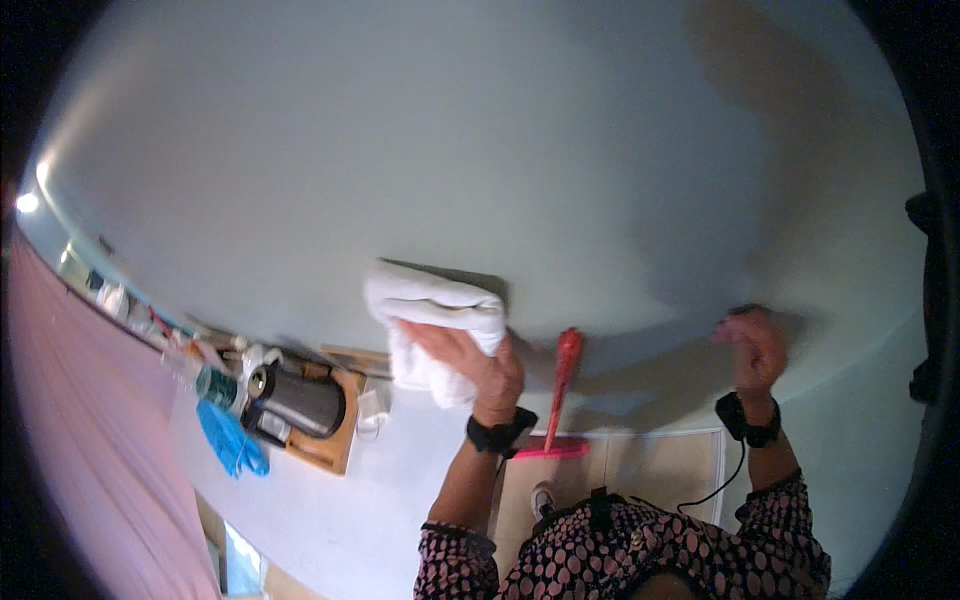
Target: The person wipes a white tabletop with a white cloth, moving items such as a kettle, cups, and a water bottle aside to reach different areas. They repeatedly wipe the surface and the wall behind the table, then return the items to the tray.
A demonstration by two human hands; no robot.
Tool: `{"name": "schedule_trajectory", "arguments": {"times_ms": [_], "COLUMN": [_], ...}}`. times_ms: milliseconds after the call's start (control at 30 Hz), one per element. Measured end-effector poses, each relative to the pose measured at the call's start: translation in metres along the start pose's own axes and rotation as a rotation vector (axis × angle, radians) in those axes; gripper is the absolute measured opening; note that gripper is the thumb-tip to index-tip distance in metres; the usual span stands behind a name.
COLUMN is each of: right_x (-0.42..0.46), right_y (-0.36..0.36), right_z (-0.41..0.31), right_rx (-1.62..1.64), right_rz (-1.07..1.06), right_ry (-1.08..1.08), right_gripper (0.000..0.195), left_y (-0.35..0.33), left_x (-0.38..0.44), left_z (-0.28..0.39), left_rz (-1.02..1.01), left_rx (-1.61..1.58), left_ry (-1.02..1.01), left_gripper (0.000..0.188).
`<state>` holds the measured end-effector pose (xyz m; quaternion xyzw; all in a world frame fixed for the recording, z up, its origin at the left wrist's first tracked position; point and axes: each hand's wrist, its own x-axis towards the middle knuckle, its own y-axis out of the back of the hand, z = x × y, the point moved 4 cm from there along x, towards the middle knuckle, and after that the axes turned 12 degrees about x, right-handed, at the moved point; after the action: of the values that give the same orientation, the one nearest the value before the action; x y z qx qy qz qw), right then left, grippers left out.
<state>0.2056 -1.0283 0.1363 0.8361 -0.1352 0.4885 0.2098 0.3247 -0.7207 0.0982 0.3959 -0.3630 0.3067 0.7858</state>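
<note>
Against the pale wall (480, 150), my left hand (480, 367) presses a folded white towel (442, 292), its palm on the cloth and its fingers spread. To the right, my right hand (754, 349) is raised near the wall with its fingers curled; whether it touches the wall or holds anything small is unclear. Between the two hands, a red handle (568, 360) stands upright, with a pink bar (551, 450) at its foot by the floor. Both wrists wear black bands.
On the white tabletop (315, 517) at left are a wooden tray (330, 457), a grey thermal jug (307, 401), a jar with a green label (217, 386), a blue plastic bag (229, 442) and a small white box (373, 409). A pink curtain (90, 420) hangs farther left.
</note>
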Motion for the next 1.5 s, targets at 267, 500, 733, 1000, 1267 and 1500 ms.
{"name": "schedule_trajectory", "arguments": {"times_ms": [267, 500, 733, 1000, 1267, 1500], "right_x": [0.045, 0.109, 0.122, 0.155, 0.138, 0.074], "right_y": [-0.031, -0.061, -0.094, -0.143, -0.062, 0.084], "right_z": [-0.081, -0.097, -0.087, -0.103, -0.084, -0.022], "right_rx": [0.005, -0.16, -0.543, -0.559, -0.721, -0.774], "right_rz": [-0.031, -0.167, -0.391, -0.228, 0.006, 0.539], "right_ry": [0.229, 0.448, 0.484, 0.849, 0.617, 0.139], "right_gripper": [0.012, 0.056, 0.038, 0.034, 0.036, 0.058], "left_y": [0.032, 0.045, 0.063, 0.069, 0.083, 0.097], "left_x": [0.094, 0.096, 0.116, 0.115, 0.088, 0.089], "left_z": [0.128, 0.17, 0.065, 0.036, 0.011, -0.01], "left_rz": [-0.043, -0.171, 0.125, 0.147, 0.323, 0.317], "left_rx": [0.17, -0.062, 0.126, 0.014, -0.045, 0.296], "left_ry": [-0.576, -0.857, -0.854, -0.733, -0.572, -0.607], "left_gripper": [0.08, 0.055, 0.051, 0.061, 0.067, 0.067]}}
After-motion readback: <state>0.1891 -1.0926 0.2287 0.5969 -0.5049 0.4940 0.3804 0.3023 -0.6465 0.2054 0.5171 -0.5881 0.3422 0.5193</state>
